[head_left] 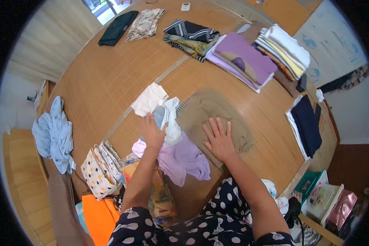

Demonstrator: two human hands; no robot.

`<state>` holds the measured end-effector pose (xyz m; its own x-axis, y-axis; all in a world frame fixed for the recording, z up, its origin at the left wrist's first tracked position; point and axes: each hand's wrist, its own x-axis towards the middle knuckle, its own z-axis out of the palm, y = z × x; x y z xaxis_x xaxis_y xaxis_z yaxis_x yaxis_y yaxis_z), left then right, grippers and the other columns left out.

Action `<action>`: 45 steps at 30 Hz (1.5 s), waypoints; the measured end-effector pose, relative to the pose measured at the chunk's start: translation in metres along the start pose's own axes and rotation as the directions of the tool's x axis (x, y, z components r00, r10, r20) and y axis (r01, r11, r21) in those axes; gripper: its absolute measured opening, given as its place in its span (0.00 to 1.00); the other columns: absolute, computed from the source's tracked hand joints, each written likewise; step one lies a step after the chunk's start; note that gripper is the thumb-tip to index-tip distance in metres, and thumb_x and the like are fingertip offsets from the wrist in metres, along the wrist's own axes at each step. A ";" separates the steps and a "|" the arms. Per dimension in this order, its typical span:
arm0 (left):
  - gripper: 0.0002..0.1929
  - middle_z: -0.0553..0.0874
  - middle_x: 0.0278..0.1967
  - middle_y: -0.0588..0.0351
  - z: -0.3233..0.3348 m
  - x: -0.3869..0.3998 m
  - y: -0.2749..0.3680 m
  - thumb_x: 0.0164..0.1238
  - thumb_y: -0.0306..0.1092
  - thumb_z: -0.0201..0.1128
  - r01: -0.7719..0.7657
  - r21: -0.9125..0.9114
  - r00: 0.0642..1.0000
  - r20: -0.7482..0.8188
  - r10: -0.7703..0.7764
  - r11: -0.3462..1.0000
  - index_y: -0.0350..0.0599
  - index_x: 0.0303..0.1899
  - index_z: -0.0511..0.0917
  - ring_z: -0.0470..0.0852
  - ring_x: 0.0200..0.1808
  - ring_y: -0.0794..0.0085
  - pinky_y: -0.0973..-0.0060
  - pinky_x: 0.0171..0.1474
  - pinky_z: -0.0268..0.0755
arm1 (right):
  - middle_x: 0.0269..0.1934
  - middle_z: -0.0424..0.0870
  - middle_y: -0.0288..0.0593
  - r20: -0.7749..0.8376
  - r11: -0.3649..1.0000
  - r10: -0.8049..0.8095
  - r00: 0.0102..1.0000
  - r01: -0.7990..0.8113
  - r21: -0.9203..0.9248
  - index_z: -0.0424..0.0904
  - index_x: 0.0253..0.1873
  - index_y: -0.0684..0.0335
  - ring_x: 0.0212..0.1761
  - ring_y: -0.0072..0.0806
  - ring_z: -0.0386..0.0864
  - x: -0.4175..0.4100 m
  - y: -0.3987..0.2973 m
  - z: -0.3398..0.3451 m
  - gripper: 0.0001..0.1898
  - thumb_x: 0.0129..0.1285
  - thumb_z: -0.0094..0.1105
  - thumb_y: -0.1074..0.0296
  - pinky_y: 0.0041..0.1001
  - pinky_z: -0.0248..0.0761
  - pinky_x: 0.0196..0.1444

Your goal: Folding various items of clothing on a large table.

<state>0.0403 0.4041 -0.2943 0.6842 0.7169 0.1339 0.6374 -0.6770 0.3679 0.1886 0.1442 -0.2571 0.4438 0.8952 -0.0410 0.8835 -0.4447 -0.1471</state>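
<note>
My right hand (220, 140) lies flat with spread fingers on a folded brown-green cloth (212, 107). My left hand (154, 130) is at a small heap of light clothes, its fingers by a grey cloth (158, 116) and a white cloth (173, 132); whether it grips any of them I cannot tell. A cream cloth (150, 100) lies just beyond that hand. Nearer me, a lilac garment (187, 156) is spread loosely between my forearms. A bit of checked fabric (184, 104) shows at the left edge of the brown-green cloth.
Folded purple cloths (246, 58), a patterned black cloth (190, 30) and a stack of folded fabrics (282, 50) lie at the far side. A navy cloth (307, 126) is right; a crumpled light-blue garment (55, 132) and a dotted cloth bundle (100, 172) are left. Plastic boxes (321, 200) stand lower right.
</note>
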 end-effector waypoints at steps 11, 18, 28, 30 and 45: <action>0.33 0.67 0.67 0.34 -0.002 -0.158 0.112 0.62 0.37 0.64 0.199 -0.020 0.980 -0.002 -0.199 0.980 0.23 0.63 0.66 0.63 0.69 0.41 0.54 0.74 0.53 | 0.79 0.50 0.44 -0.006 0.980 0.185 0.983 -0.184 -0.074 0.61 0.75 0.41 0.82 0.46 0.41 -0.054 0.051 -0.050 0.38 0.60 0.68 0.57 0.62 0.40 0.76; 0.36 0.62 0.69 0.30 -0.016 -0.243 0.146 0.66 0.38 0.63 0.133 -0.168 0.984 0.138 -0.110 0.977 0.17 0.66 0.60 0.59 0.71 0.39 0.55 0.75 0.49 | 0.75 0.51 0.66 -0.019 0.707 0.611 0.792 -0.535 0.463 0.62 0.74 0.50 0.76 0.60 0.53 -0.121 0.095 -0.002 0.41 0.55 0.71 0.62 0.56 0.49 0.75; 0.41 0.64 0.67 0.24 -0.023 -0.270 0.112 0.62 0.47 0.67 0.146 -0.164 0.979 0.165 -0.119 0.976 0.20 0.66 0.63 0.62 0.69 0.37 0.53 0.73 0.53 | 0.64 0.72 0.62 -0.136 0.664 0.514 0.847 -0.293 0.688 0.74 0.63 0.64 0.67 0.55 0.69 -0.127 0.048 -0.036 0.24 0.63 0.60 0.64 0.41 0.66 0.66; 0.41 0.64 0.68 0.24 -0.030 -0.272 0.110 0.61 0.47 0.67 0.112 -0.215 0.989 0.116 -0.089 0.970 0.21 0.67 0.62 0.62 0.70 0.37 0.54 0.73 0.52 | 0.61 0.75 0.59 0.092 0.660 0.448 0.889 -0.398 0.637 0.75 0.61 0.64 0.64 0.54 0.72 -0.154 0.041 -0.059 0.22 0.65 0.59 0.62 0.42 0.67 0.64; 0.23 0.65 0.71 0.44 -0.071 -0.230 0.171 0.58 0.34 0.66 -0.575 0.093 0.789 0.323 0.522 0.813 0.45 0.57 0.75 0.56 0.76 0.47 0.32 0.71 0.41 | 0.57 0.78 0.57 -0.217 0.640 0.643 0.734 -0.360 0.679 0.71 0.64 0.65 0.60 0.52 0.75 -0.310 0.000 -0.076 0.24 0.67 0.55 0.59 0.43 0.67 0.63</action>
<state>-0.0333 0.1351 -0.1973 0.9873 0.1586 0.0001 0.1571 -0.9781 0.1366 0.0627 -0.1355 -0.1689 0.9268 0.3646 0.0901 0.3039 -0.5871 -0.7503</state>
